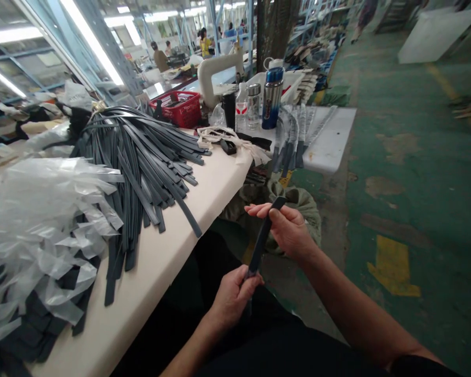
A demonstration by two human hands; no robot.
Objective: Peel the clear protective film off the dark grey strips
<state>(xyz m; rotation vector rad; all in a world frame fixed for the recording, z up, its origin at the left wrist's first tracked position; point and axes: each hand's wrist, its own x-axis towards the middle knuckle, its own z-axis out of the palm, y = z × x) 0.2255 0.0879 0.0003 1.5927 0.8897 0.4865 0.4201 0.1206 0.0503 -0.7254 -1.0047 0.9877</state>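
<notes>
A dark flat strip [262, 238] slants upward over my lap, to the right of the table edge. My left hand [235, 293] is closed round its lower part. Near the top end, my right hand [288, 228] pinches the strip between thumb and fingers. A large fanned bundle of dark strips [141, 157] lies on the cream table [204, 209], tied at its far end. Clear plastic sleeves [47, 209] are heaped on the left, over more dark strips.
Behind the bundle is a red basket [182, 112]. A blue and steel flask [272, 99], bottles and cream cloth strips stand or lie beyond. Several sleeved strips hang over a white board [333, 141]. A greenish sack [310, 209] rests on the floor. People sit far back.
</notes>
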